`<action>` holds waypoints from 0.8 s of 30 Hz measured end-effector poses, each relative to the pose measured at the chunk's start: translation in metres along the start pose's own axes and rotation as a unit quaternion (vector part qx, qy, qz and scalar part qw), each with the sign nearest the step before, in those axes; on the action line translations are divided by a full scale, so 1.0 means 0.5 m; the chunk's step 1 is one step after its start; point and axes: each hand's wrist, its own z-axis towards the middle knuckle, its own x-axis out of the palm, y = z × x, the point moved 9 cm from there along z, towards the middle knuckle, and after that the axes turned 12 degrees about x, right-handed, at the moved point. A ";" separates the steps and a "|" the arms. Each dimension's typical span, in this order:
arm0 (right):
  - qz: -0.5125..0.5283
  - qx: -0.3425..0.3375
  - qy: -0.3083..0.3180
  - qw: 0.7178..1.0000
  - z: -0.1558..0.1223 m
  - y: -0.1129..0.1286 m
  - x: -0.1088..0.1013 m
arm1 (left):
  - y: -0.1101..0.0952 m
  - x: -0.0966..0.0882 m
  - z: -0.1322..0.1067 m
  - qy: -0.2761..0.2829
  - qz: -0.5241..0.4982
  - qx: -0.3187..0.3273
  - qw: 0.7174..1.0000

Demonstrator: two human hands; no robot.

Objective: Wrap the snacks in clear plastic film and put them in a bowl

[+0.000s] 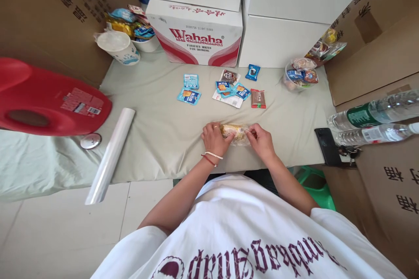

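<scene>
A yellowish snack in a clear plastic wrapper (236, 131) lies on the cloth-covered table close to my body. My left hand (216, 137) grips its left end, thumb laid along the near side. At the other end, my right hand (260, 138) pinches the wrapper's edge between thumb and fingers. Just beyond my hands is a loose group of small packets: blue sachets (189, 96), a brown packet with a green edge (258, 99), a dark round-printed packet (229, 76) and a dark blue packet (252, 72).
A red jug (81, 100) and a clear plastic roll (111, 154) lie on the left. A Wahaha carton (199, 35) stands behind, snack-filled paper cup (126, 54) beside it. At right are a snack bowl (299, 76), bottles (373, 134) and a black phone (327, 146).
</scene>
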 end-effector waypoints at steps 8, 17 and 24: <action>0.066 -0.030 0.035 0.997 0.009 0.094 0.078 | -0.008 -0.021 -0.020 -0.079 -0.125 0.059 0.987; 0.265 0.077 0.151 0.949 -0.009 0.017 0.112 | -0.144 -0.005 -0.097 0.049 -0.155 0.331 0.930; 0.250 0.078 0.168 0.950 -0.006 -0.072 0.059 | -0.097 -0.031 -0.141 0.085 -0.188 0.388 0.898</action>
